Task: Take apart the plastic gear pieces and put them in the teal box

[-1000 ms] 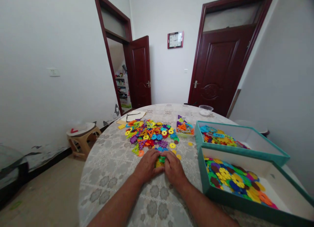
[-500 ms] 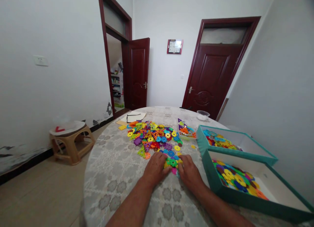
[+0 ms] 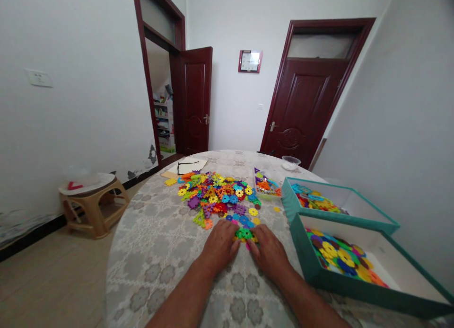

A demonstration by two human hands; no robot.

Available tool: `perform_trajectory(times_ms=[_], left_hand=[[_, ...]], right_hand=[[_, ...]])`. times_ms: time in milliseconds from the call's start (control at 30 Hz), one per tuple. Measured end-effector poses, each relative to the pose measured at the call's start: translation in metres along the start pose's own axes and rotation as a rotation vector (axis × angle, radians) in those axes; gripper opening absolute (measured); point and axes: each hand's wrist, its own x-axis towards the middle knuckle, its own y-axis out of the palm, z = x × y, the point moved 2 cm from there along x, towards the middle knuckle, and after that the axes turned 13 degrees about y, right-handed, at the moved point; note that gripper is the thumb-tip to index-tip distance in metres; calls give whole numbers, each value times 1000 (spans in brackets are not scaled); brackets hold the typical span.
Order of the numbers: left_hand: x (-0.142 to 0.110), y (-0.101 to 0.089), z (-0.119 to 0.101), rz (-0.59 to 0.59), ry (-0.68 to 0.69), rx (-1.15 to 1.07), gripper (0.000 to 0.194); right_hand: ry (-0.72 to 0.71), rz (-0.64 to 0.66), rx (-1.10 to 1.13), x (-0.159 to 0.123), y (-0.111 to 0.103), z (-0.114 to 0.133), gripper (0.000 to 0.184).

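Note:
Between my two hands, on the patterned tablecloth, sits a small cluster of flower-shaped plastic pieces (image 3: 244, 234), mostly green with some yellow and pink. My left hand (image 3: 222, 243) grips the cluster from the left, its fingers curled and pressed together. From the other side my right hand (image 3: 267, 246) closes round it in the same way. My fingers hide parts of the pieces. Just beyond the fingertips lie loose blue pieces (image 3: 244, 219). Farther out spreads a big heap of mixed-colour plastic pieces (image 3: 220, 194).
To the right stand two teal boxes, a near box (image 3: 358, 285) and a far box (image 3: 340, 190), each holding more plastic pieces. A clear tray (image 3: 267, 188) of small pieces and a clear bowl (image 3: 291, 163) lie farther back. Glasses (image 3: 187, 166) rest on paper at the back left.
My hands have drawn slightly closer together around the cluster, which now shows less between them. The whole view has shifted a little.

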Motion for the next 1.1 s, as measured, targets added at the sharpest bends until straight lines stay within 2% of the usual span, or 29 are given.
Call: perform_trajectory(times_ms=[100,333,633,867,1100], left_hand=[[2,-5,-5,26,7,8,29],[3,-7,-8,22,39,9,27],[3,-11,-9,43,55,18,22],[3,-11,-8,23,80,18,28],[5,-12,-5,-41,76,4,30]], right_hand=[[0,28,-3,2,0,-1,17],[-45,5,-23,8,3,-6,19],[3,13,-54,16,10,-18,21],[-6,-52,179,13,4,-18,20],[261,93,616,11,-18,-18,27]])
